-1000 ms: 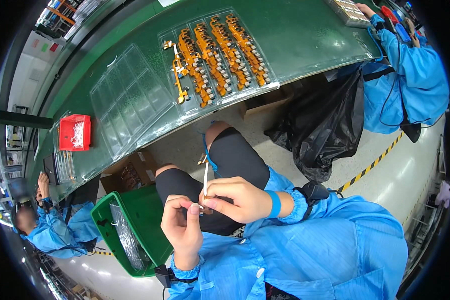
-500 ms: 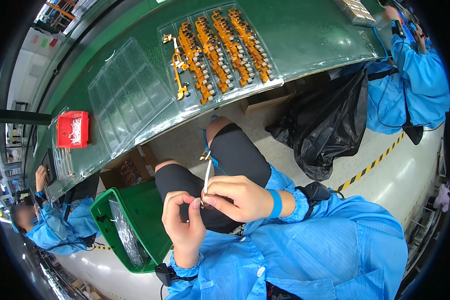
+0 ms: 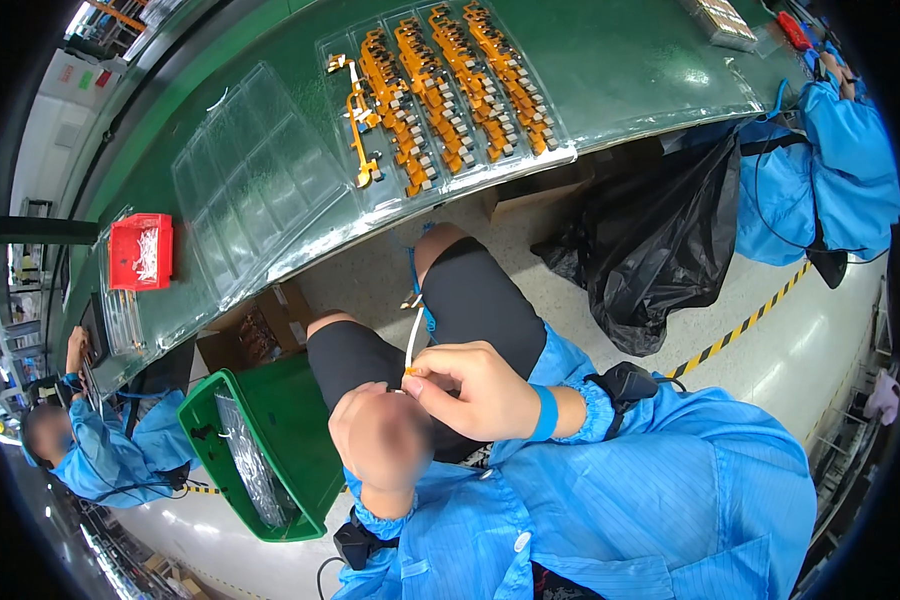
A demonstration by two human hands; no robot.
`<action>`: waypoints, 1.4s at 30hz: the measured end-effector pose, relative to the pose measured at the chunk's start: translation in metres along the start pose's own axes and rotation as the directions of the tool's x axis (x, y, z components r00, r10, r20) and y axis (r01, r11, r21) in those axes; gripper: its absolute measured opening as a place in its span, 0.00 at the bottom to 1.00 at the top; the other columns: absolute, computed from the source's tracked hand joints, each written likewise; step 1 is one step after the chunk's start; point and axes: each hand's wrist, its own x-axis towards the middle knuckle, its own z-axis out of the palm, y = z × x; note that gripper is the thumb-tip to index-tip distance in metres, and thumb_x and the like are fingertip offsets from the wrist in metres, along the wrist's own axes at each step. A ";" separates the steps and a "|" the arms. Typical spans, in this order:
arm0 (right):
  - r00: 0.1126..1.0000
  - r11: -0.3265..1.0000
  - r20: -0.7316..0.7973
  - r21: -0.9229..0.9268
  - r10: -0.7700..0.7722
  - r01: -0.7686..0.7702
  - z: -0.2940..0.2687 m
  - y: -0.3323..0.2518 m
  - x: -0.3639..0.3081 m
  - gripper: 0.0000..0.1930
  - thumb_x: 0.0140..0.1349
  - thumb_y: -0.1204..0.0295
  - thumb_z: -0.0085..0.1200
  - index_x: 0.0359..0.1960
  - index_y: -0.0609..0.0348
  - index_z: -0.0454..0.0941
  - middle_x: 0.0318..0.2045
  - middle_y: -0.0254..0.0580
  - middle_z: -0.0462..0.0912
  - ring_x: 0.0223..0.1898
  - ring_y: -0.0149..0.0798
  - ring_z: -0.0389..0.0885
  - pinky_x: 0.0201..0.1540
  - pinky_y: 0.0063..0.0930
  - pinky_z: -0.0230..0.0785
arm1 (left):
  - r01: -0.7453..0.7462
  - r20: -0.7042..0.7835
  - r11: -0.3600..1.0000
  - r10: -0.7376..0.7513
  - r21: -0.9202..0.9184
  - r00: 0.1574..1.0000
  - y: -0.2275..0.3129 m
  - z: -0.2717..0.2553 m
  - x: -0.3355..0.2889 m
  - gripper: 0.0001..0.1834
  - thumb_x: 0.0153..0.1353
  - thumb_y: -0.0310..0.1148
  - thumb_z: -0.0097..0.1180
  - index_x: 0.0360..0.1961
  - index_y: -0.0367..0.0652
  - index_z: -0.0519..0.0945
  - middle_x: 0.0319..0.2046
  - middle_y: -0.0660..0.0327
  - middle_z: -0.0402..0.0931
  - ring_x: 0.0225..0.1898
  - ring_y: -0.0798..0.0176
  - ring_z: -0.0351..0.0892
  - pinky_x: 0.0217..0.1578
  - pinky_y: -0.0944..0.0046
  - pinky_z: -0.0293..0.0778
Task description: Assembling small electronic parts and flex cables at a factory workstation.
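Fingers (image 3: 432, 372) of the right hand (image 3: 475, 390) are pinching a white strip (image 3: 413, 338) at mid-frame over the lap, while the left hand (image 3: 380, 440) is closing on its lower end, steadying it.

Your left hand (image 3: 380, 440) has dropped slightly and turned knuckles-up vs 1 s ago; fingers no longer visibly pinch the strip (image 3: 414, 338). Right hand (image 3: 475, 390) has closed over the strip's lower end. View has shifted a little.
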 end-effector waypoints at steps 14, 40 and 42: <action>0.995 0.995 -0.042 0.047 0.088 -0.086 0.033 0.015 0.000 0.08 0.63 0.73 0.52 0.29 0.66 0.76 0.20 0.45 0.81 0.21 0.35 0.80 0.24 0.26 0.68 | 0.054 0.038 0.989 -0.049 -0.137 0.998 -0.026 -0.010 -0.022 0.06 0.56 0.17 0.57 0.31 0.33 0.72 0.32 0.49 0.77 0.35 0.50 0.80 0.37 0.57 0.79; 0.902 0.982 0.429 0.184 -0.049 -0.034 0.114 0.023 0.036 0.10 0.69 0.72 0.44 0.31 0.65 0.70 0.25 0.43 0.78 0.26 0.34 0.78 0.30 0.28 0.69 | 0.404 -0.185 0.102 -0.771 0.909 0.610 -0.252 -0.204 -0.264 0.19 0.65 0.32 0.53 0.55 0.35 0.72 0.52 0.46 0.75 0.55 0.49 0.74 0.54 0.54 0.69; 0.861 0.990 0.502 0.142 -0.084 0.013 0.121 0.022 0.038 0.11 0.68 0.72 0.45 0.30 0.67 0.70 0.24 0.44 0.78 0.26 0.37 0.78 0.30 0.29 0.69 | 0.818 -0.172 0.538 -0.803 0.205 0.571 -0.224 -0.194 -0.195 0.15 0.67 0.31 0.50 0.51 0.34 0.72 0.48 0.47 0.76 0.49 0.54 0.77 0.51 0.55 0.71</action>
